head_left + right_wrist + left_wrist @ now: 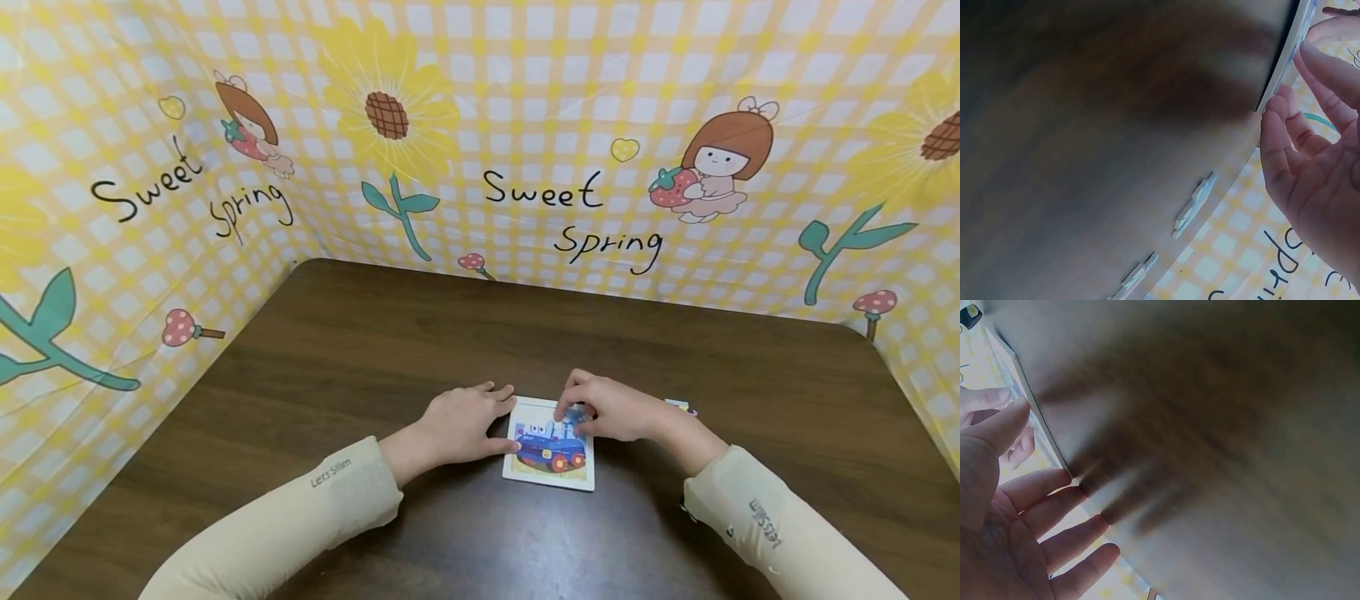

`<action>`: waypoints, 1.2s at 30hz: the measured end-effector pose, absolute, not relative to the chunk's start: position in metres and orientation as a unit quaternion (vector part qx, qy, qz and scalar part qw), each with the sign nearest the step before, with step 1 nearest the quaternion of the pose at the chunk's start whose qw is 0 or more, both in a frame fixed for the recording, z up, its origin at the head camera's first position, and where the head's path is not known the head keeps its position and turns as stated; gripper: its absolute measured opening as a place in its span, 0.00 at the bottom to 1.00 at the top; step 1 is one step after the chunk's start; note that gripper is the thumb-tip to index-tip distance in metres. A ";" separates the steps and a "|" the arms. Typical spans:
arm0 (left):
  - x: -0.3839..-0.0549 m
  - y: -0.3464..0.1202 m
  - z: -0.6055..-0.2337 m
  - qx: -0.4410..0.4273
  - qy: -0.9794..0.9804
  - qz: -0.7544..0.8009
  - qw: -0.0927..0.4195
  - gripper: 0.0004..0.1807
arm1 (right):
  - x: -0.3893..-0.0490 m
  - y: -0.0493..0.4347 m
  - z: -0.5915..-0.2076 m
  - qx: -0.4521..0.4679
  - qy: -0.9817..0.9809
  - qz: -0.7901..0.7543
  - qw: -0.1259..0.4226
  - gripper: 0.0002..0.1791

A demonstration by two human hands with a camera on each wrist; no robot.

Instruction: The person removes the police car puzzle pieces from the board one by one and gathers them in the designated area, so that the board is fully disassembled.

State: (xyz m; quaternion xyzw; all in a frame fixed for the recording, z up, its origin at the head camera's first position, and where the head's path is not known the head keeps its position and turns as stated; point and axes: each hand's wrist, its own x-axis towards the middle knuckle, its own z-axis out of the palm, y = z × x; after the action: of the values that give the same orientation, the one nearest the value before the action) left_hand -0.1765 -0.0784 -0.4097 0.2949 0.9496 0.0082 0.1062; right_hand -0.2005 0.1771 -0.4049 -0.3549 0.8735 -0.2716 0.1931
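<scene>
In the head view, a jigsaw puzzle (551,458) in a white frame lies on the table, its picture a blue cartoon vehicle with eyes and red-orange wheels. My left hand (468,423) rests at the puzzle's left side, fingers spread and fairly straight. Its thumb touches the left edge, as the left wrist view also shows of that hand (1029,519). Over the upper right corner my right hand (611,407) bends its fingers and pinches a bluish puzzle piece (576,415), partly covered by the fingertips. The right wrist view shows this hand (1316,150) beside the frame (1285,62).
Loose puzzle pieces (678,406) lie beyond my right forearm; the right wrist view shows one piece (1194,205) and another piece (1134,278) flat on the table. The brown wooden table (375,333) is bounded by a yellow checked cloth (525,108) at its back and sides.
</scene>
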 end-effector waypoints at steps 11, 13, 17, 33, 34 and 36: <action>-0.177 -0.078 -0.408 0.296 0.949 0.003 0.104 0.40 | -0.201 0.179 -0.404 -0.355 0.875 -0.264 0.198 0.11; -0.178 -0.078 -0.407 0.296 0.950 0.002 0.103 0.40 | -0.201 0.179 -0.404 -0.356 0.875 -0.263 0.196 0.11; -0.179 -0.078 -0.407 0.296 0.950 0.001 0.102 0.40 | -0.200 0.178 -0.403 -0.356 0.877 -0.261 0.189 0.11; -0.177 -0.079 -0.408 0.295 0.950 0.010 0.106 0.40 | -0.198 0.183 -0.407 -0.345 0.880 -0.279 0.170 0.18; -0.177 -0.079 -0.409 0.295 0.950 0.010 0.105 0.40 | -0.199 0.183 -0.408 -0.343 0.879 -0.285 0.169 0.17; -0.177 -0.079 -0.409 0.297 0.949 0.009 0.103 0.40 | -0.200 0.185 -0.409 -0.339 0.879 -0.292 0.167 0.15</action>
State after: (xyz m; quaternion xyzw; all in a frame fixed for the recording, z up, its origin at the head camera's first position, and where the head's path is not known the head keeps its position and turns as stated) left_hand -0.1766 -0.0789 -0.4094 0.2969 0.9493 0.0094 0.1030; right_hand -0.2000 0.1855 -0.4089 -0.3388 0.8786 -0.2923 0.1673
